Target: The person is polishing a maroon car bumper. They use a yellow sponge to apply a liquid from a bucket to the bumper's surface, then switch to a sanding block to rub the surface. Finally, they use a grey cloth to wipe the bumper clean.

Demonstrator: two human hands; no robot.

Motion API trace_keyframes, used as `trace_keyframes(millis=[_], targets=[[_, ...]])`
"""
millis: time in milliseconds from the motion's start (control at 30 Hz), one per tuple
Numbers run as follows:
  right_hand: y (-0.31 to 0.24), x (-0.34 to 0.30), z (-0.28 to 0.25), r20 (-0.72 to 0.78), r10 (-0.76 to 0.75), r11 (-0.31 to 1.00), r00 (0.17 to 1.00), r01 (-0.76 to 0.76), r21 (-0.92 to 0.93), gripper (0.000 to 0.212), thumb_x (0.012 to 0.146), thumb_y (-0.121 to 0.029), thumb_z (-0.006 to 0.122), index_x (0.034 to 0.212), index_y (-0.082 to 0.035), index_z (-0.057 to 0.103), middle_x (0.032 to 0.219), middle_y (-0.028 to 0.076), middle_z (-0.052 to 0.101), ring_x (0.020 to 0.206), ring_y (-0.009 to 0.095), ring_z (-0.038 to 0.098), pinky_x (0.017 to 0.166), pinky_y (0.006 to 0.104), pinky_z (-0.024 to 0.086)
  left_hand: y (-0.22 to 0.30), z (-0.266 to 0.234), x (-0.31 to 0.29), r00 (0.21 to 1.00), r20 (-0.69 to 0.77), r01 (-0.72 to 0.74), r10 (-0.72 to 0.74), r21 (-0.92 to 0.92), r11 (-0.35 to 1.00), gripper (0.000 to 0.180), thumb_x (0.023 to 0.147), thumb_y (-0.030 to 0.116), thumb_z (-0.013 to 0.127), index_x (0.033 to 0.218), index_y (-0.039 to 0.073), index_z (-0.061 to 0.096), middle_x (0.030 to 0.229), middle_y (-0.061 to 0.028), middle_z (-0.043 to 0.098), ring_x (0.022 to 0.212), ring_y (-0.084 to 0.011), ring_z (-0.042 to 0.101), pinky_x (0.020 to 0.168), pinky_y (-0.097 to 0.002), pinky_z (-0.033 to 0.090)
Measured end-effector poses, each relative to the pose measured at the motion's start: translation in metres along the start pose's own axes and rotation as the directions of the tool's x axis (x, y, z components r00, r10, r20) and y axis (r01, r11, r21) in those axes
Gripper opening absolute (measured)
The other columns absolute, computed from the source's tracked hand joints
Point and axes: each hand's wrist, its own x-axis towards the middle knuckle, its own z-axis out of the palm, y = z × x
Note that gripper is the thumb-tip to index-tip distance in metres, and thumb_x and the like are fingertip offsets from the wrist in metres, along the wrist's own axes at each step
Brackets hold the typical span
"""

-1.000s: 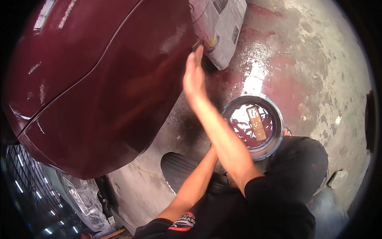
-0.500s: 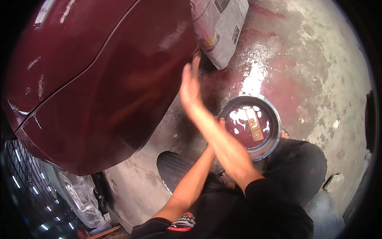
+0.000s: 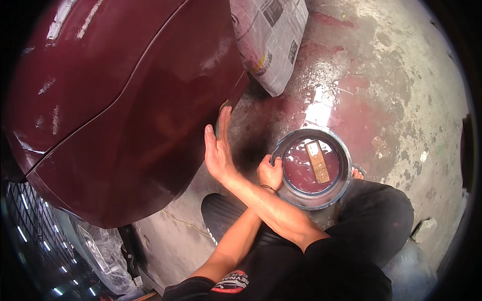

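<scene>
My forearms cross, the right one over the left. My left hand [image 3: 270,173] grips the near-left rim of a dark round tub [image 3: 292,199]. Reddish water fills part of the tub, and a brown rectangular block [image 3: 318,163] lies in it. My right hand [image 3: 219,153] is open, its fingers stretched out along the edge of a dark red, wet-looking car body panel [image 3: 150,135]. It holds nothing; whether the fingertips press on the panel I cannot tell.
Newspaper sheeting [image 3: 273,45] covers a part beyond the panel. The concrete floor [image 3: 396,115] is wet and stained red around the tub. Clear plastic wrapping [image 3: 108,253] and a dark grille [image 3: 40,236] are at the lower left. My bent knees flank the tub.
My right hand has come down the panel's edge toward me, slightly left. My left hand on the tub's rim, mostly hidden behind my right forearm before, now shows fully.
</scene>
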Motion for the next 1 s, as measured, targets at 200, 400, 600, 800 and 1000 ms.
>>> trace_keyframes(millis=[200, 400, 600, 800, 1000], targets=[[-0.021, 0.074, -0.047, -0.063, 0.044, 0.993, 0.997, -0.036, 0.114, 0.086, 0.114, -0.054, 0.029, 0.166, 0.009, 0.000, 0.176, 0.027, -0.006, 0.165, 0.035, -0.005, 0.134, 0.0413, 0.002, -0.043, 0.026, 0.004, 0.994, 0.090, 0.065, -0.057, -0.084, 0.994, 0.040, 0.101, 0.036, 0.066, 0.111, -0.002, 0.073, 0.110, -0.0242, 0.075, 0.109, -0.0361, 0.071, 0.094, -0.0462, 0.053], [-0.003, -0.006, 0.003, 0.013, -0.063, 0.997, 0.998, 0.064, -0.054, 0.083, 0.115, -0.049, 0.028, 0.166, 0.009, -0.005, 0.175, 0.030, -0.008, 0.164, 0.042, -0.008, 0.133, 0.0501, 0.000, 0.007, -0.003, 0.000, 1.000, 0.011, 0.016, -0.016, 0.000, 1.000, 0.032, 0.096, 0.032, 0.068, 0.109, 0.003, 0.074, 0.094, -0.0223, 0.077, 0.092, -0.0401, 0.076, 0.084, -0.0481, 0.056], [0.000, 0.085, -0.034, -0.083, 0.016, 0.992, 0.996, -0.005, 0.128, 0.088, 0.114, -0.055, 0.031, 0.167, 0.007, -0.003, 0.177, 0.025, -0.008, 0.165, 0.034, -0.007, 0.134, 0.0414, 0.001, -0.081, 0.041, 0.008, 0.996, 0.061, 0.072, -0.061, -0.193, 0.978, 0.040, 0.102, 0.036, 0.068, 0.116, -0.002, 0.067, 0.109, -0.0212, 0.073, 0.100, -0.0310, 0.070, 0.090, -0.0463, 0.052], [-0.008, -0.030, 0.018, 0.059, -0.055, 0.986, 0.997, 0.064, -0.151, 0.081, 0.115, -0.046, 0.032, 0.169, 0.001, -0.004, 0.177, 0.025, -0.009, 0.163, 0.046, -0.009, 0.126, 0.0687, 0.002, 0.006, -0.001, 0.000, 0.997, 0.058, 0.055, -0.054, -0.018, 0.998, 0.032, 0.094, 0.031, 0.068, 0.108, 0.002, 0.073, 0.096, -0.0259, 0.075, 0.095, -0.0443, 0.074, 0.086, -0.0495, 0.056], [-0.039, 0.096, -0.038, -0.029, -0.185, 0.973, 0.982, 0.179, -0.146, 0.084, 0.114, -0.055, 0.032, 0.170, 0.001, 0.002, 0.178, 0.024, -0.001, 0.165, 0.041, -0.004, 0.128, 0.0646, 0.002, -0.053, 0.033, 0.008, 0.993, 0.039, 0.118, -0.112, -0.245, 0.962, 0.028, 0.095, 0.028, 0.067, 0.107, 0.004, 0.073, 0.100, -0.0228, 0.077, 0.099, -0.0445, 0.074, 0.083, -0.0526, 0.056]])
